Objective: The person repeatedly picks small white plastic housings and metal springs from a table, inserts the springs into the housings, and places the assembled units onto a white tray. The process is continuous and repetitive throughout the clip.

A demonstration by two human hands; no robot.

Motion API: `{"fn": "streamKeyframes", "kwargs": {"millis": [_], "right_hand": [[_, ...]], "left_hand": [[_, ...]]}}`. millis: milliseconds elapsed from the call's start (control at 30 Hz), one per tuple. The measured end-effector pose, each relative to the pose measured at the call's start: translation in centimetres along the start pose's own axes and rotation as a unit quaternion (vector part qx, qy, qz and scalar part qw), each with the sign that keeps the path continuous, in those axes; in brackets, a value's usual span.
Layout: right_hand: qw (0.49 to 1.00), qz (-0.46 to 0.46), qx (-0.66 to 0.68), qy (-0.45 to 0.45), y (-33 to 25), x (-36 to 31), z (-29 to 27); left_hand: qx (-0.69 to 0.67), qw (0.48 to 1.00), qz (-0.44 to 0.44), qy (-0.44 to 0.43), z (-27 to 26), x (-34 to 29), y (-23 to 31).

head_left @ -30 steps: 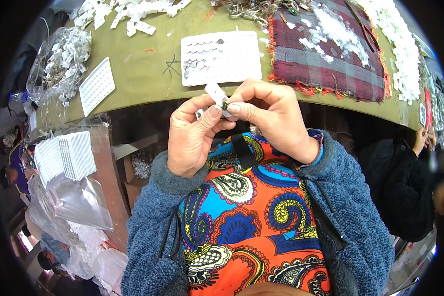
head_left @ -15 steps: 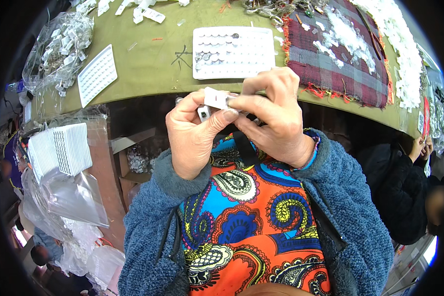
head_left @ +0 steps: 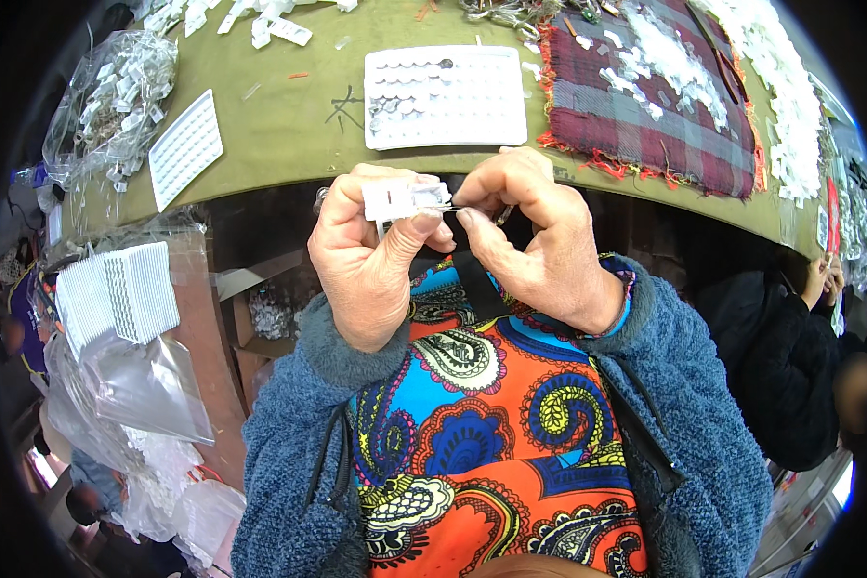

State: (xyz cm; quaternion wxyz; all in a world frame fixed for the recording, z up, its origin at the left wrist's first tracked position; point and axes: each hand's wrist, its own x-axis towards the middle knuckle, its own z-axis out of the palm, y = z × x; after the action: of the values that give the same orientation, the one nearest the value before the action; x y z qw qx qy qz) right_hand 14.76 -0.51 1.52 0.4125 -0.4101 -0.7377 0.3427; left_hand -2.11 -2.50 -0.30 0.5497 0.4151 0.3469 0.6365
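The left hand (head_left: 361,260) has its thumb and fingers clamped on a little white plastic piece (head_left: 385,199), up at its fingertips. Half a second ago the right hand (head_left: 544,236) was blurry and up against the piece; now it has slid a bit toward 3 o'clock. Its thumb and pointing finger come close together beside the see-through end, so the fiddly work seems to be there. I can't tell if they pinch anything. A white tray (head_left: 443,143) sits at 12 o'clock.
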Motion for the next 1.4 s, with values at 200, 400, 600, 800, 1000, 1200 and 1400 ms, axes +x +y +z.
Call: {"fn": "streamKeyframes", "kwargs": {"millis": [200,400,600,800,1000,1200,1400], "right_hand": [[0.997,-0.057,-0.036,0.048,0.4,0.2,0.0],[0.976,0.15,0.153,-0.035,0.0,-0.2,-0.6],[0.841,0.311,0.43,-0.106,0.0,0.4,-1.1],[0.987,0.066,0.142,0.045,0.0,0.4,-0.3],[0.998,0.013,0.054,-0.007,-0.1,0.7,-0.3],[0.999,-0.007,0.04,-0.008,-0.5,1.8,0.0],[0.986,-0.057,-0.138,0.077,2.3,5.4,-0.9]], "left_hand": [[0.059,0.997,0.029,-0.039,-0.1,-0.3,0.1],[0.059,0.995,0.049,-0.059,0.0,-0.7,-0.1],[-0.076,0.994,-0.065,-0.052,-0.4,-0.5,0.0],[-0.289,0.925,-0.24,-0.047,-1.0,0.2,-0.9],[-0.171,0.956,-0.238,-0.017,-0.5,0.1,-0.8],[-0.136,0.962,-0.237,-0.016,-0.9,0.1,0.0],[-0.202,0.952,-0.228,-0.003,-2.2,0.5,-0.2]]}}
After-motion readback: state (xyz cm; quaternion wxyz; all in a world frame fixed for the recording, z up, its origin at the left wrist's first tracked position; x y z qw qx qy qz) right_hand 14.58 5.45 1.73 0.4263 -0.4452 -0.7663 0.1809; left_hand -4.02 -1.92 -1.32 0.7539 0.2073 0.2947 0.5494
